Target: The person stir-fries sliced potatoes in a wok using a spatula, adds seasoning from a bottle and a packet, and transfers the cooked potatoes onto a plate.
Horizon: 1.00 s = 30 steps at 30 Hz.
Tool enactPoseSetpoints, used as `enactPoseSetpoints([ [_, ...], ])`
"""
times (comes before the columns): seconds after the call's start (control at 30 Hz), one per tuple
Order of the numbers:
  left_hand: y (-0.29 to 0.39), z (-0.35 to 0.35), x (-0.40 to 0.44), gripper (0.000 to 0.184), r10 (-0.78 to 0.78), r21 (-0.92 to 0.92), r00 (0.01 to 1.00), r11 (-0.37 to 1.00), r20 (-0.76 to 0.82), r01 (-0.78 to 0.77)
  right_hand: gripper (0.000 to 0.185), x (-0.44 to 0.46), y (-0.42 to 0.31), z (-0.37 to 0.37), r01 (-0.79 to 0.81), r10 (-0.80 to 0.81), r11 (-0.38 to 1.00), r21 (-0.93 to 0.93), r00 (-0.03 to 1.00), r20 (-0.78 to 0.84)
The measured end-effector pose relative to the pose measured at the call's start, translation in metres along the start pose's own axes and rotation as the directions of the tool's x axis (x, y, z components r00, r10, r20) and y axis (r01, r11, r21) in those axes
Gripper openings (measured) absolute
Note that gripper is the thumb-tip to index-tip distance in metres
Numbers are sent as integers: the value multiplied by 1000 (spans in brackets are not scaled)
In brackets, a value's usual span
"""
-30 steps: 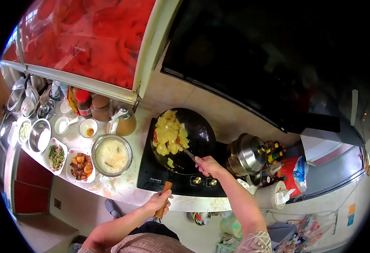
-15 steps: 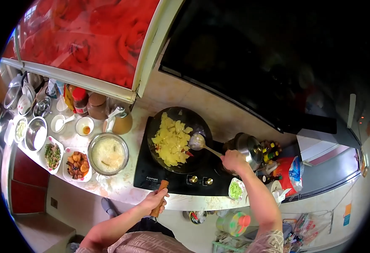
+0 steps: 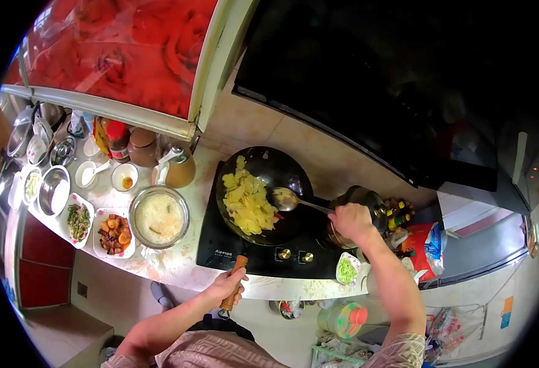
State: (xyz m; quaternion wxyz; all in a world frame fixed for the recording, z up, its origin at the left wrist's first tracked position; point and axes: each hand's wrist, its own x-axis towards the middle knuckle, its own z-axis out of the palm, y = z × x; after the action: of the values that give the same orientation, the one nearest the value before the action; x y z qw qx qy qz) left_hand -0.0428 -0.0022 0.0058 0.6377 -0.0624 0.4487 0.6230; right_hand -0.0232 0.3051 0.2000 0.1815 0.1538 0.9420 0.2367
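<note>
A black wok [image 3: 291, 172] stands on the black stove, with yellow sliced food [image 3: 245, 202] heaped on its left side and a bit of red at the heap's edge. My right hand [image 3: 351, 221] is closed round the handle of a metal ladle [image 3: 285, 199], whose bowl is inside the wok just right of the food. In front of the stove, my left hand [image 3: 227, 287] grips a brown wooden handle [image 3: 234, 282]. That handle points toward the wok; its join to the wok cannot be made out.
Left of the stove stand a metal bowl of pale liquid [image 3: 159, 217], a dish of browned chunks [image 3: 115, 233], a dish of green food [image 3: 78, 221] and several jars. Right are a lidded pot [image 3: 377, 208], a small dish of chopped greens [image 3: 346, 270] and bottles [image 3: 399, 219].
My right hand has moved right and up with the ladle, whose bowl has left the food. The yellow food lies in a changed heap. The dish of greens now shows. My left hand keeps its grip.
</note>
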Motion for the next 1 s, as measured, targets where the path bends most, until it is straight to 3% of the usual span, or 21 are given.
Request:
enactPoseSetpoints([
  [0.07, 2, 0, -1, 42, -3, 4, 1000, 1000, 1, 3, 39, 9, 12, 20, -28, 28, 1000, 1, 997, 78],
  [0.13, 1, -2, 0, 41, -4, 0, 1000, 1000, -6, 4, 43, 22, 17, 61, 0, -53, 956, 294, 984, 173],
  [0.17, -2, -4, 3, 41, -7, -4, 1000, 1000, 13, 7, 48, 25, -2, 31, -286, -93, 827, 484, 780, 619],
  [0.2, -4, -6, 4, 42, -10, -4, 999, 1000, 33, 11, 52, 23, -19, 35, -389, -189, 680, 621, 726, 661],
  [0.27, -6, -7, 6, 42, -8, -2, 999, 1000, 35, 8, 50, 28, -48, 63, -456, -303, 429, 780, 740, 600],
  [0.37, -2, -3, 3, 41, 0, 9, 1000, 1000, 17, 0, 46, 33, -79, 85, -465, -211, 18, 885, 864, 458],
  [0.4, 0, -1, 1, 41, -4, 16, 1000, 1000, 2, 4, 46, 35, -81, 83, -461, -211, 14, 887, 866, 454],
  [0.47, 4, 0, 0, 41, -4, 36, 1000, 999, -14, 5, 45, 36, -80, 82, -395, -42, 154, 906, 913, 405],
  [0.5, 3, 1, -1, 41, -7, 46, 1000, 999, -29, 8, 45, 32, -77, 83, -396, -39, 152, 905, 913, 406],
  [0.53, 2, 0, -1, 41, -7, 48, 1000, 999, -27, 8, 43, 27, -74, 85, -195, 97, 487, 851, 981, 169],
  [0.57, 2, -1, 0, 41, -4, 32, 1000, 999, -11, 5, 42, 24, -71, 84, -33, 132, 775, 631, 985, -111],
  [0.63, 0, -2, 2, 41, 2, 15, 1000, 1000, 7, -2, 38, -5, -71, 40, -66, 132, 838, 541, 988, -82],
  [0.7, -2, -4, 4, 42, 2, 20, 1000, 1000, 17, -3, 35, -21, -67, 23, -14, 55, 964, 266, 988, -145],
  [0.73, -3, -4, 4, 42, 1, 20, 1000, 1000, 23, -2, 31, -24, -58, 26, 20, 18, 975, 223, 986, -168],
  [0.83, -3, -5, 5, 42, 0, 25, 1000, 1000, 23, -1, 34, -20, -31, 3, -52, 42, 989, 139, 996, 78],
  [0.9, -5, -6, 7, 42, 5, 13, 999, 1000, 32, -5, 38, -10, -15, 0, -71, 39, 979, 192, 986, 162],
  [0.97, -4, -5, 6, 41, -2, 13, 1000, 1000, 29, 2, 44, 7, -5, -7, -157, 0, 942, 295, 883, 470],
  [1.0, -4, -5, 6, 41, -9, 13, 1000, 1000, 22, 9, 44, 16, -7, 0, -153, -2, 943, 295, 886, 464],
])
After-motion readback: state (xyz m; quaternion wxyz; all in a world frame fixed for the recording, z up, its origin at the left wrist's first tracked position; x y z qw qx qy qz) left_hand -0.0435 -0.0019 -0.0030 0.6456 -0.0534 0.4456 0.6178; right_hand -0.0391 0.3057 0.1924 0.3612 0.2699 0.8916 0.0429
